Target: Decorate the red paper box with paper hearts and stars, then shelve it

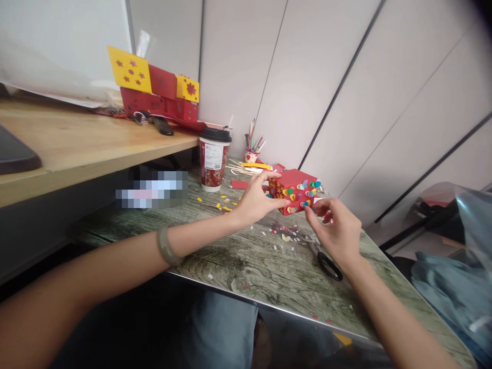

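One red box [295, 178] w/ rows of multicolored heart-like pieces [294, 197] on its front was held over the tabletop [238, 261], btwn both hands; couldn't tell if its underside touched down. Its L side had a gold star pattern. L hand [258, 200] gripped that end, fingers up along the top edge, thumb across the lower front. R hand [335, 228] was at the lower R corner, thumb tip & bent fingers by a blue piece; couldn't tell if they pinched anything.

Scissors [319, 253] w/ black handles lay just below R hand, partly hidden. Paper scraps [286, 238] were scattered under & in front of the box, yellow bits [226, 208] farther L. Behind L hand stood a lidded coffee cup [212, 169], w/ a small pot [251, 156] of pens etc. near the wall. A wooden shelf [77, 133], upper L, bore stacked red & yellow boxes [161, 82]. Far R: blue cloth [442, 287] beside clear plastic [474, 220]. L wrist area had a greenish bangle [167, 246].
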The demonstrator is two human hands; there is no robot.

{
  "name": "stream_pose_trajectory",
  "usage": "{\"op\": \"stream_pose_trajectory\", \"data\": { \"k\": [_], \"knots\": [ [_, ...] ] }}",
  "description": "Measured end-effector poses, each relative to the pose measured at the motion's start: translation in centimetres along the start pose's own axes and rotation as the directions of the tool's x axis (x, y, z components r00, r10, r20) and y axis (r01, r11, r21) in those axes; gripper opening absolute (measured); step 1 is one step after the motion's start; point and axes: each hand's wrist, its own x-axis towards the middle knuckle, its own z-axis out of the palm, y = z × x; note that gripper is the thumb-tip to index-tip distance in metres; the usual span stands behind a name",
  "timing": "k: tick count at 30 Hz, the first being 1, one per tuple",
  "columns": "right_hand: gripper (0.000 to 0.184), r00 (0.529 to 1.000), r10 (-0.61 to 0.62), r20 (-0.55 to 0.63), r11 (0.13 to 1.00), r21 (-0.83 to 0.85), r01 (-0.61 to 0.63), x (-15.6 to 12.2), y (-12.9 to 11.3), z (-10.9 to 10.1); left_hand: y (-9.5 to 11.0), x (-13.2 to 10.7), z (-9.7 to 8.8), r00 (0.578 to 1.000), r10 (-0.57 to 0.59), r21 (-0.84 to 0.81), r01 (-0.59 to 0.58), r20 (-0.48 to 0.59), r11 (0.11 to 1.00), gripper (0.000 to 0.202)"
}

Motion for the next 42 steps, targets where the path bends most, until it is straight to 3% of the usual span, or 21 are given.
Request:
{"op": "stream_pose_trajectory", "data": {
  "k": [16,22,25,27,30,32,36,42],
  "knots": [
    [0.019,1.000,-0.026,0.012,0.999,-0.043,0.027,0.1,0.1,0.1,-0.2,0.0,-0.1,1.000,0.016,0.012,-0.016,-0.007,1.000,0.055],
    [0.019,0.997,0.031,0.070,0.997,-0.078,-0.026,0.2,0.8,-0.2,0.0,0.5,-0.5,0.999,-0.029,-0.077,0.030,0.025,0.997,0.055],
    [0.017,0.976,0.133,0.172,0.988,0.059,-0.145,0.4,1.3,0.0,0.3,0.9,-1.0,0.989,-0.075,-0.147,0.093,0.125,0.985,0.056],
    [0.028,0.943,0.190,0.275,0.928,0.262,-0.263,0.4,1.7,0.4,0.4,1.3,-1.4,0.973,-0.128,-0.201,0.167,0.193,0.965,0.063],
    [0.055,0.879,0.154,0.451,0.715,0.564,-0.414,0.4,2.2,1.2,0.4,1.7,-1.9,0.944,-0.255,-0.237,0.302,0.211,0.923,0.071],
    [0.071,0.843,0.090,0.531,0.577,0.662,-0.478,0.2,2.4,1.7,0.3,1.9,-2.1,0.927,-0.321,-0.248,0.363,0.194,0.898,0.067],
    [0.085,0.771,0.070,0.633,0.382,0.697,-0.607,0.0,2.1,1.7,0.0,1.8,-2.2,0.908,-0.348,-0.278,0.406,0.233,0.871,0.061],
    [0.078,0.658,0.131,0.742,0.151,0.641,-0.753,0.2,1.2,0.9,0.3,1.5,-2.0,0.901,-0.342,-0.275,0.411,0.266,0.869,0.067]
  ]
}}
